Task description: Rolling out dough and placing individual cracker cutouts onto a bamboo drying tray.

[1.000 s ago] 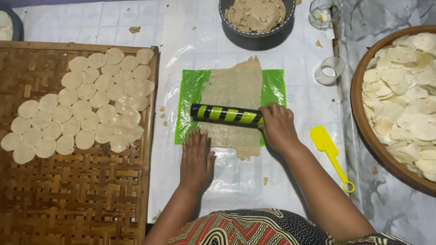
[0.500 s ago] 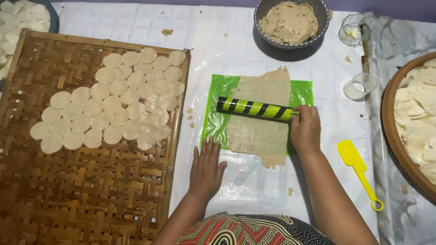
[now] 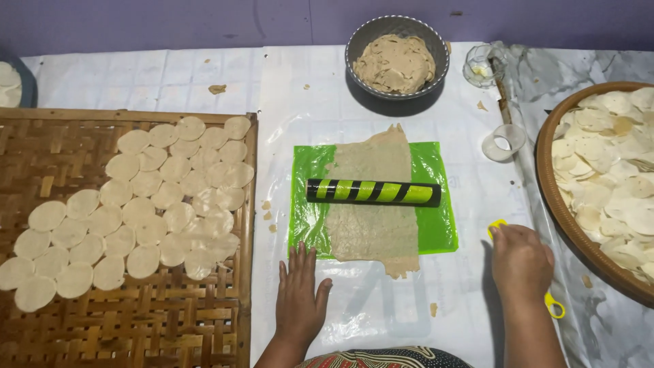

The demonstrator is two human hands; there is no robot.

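Observation:
A thin sheet of beige dough [image 3: 373, 225] lies on a green plastic mat [image 3: 436, 225]. Across it rests a black and green striped rolling pin [image 3: 373, 192], with no hand on it. My left hand [image 3: 300, 293] lies flat, fingers spread, on the clear plastic just below the mat's left corner. My right hand [image 3: 521, 262] rests over a yellow spatula [image 3: 554, 305] to the right of the mat; only the spatula's tip and handle loop show, and I cannot tell if the fingers grip it.
A woven bamboo tray [image 3: 82, 327] at left carries several round dough discs [image 3: 136, 211]. A round basket [image 3: 545, 184] of discs is at right. A metal bowl [image 3: 357, 42] of dough, a small glass [image 3: 479, 67] and a ring cutter [image 3: 504, 142] lie at the back.
My right hand has left the rolling pin and moved right and down onto the yellow spatula. The pin stays across the dough. My left hand keeps its place.

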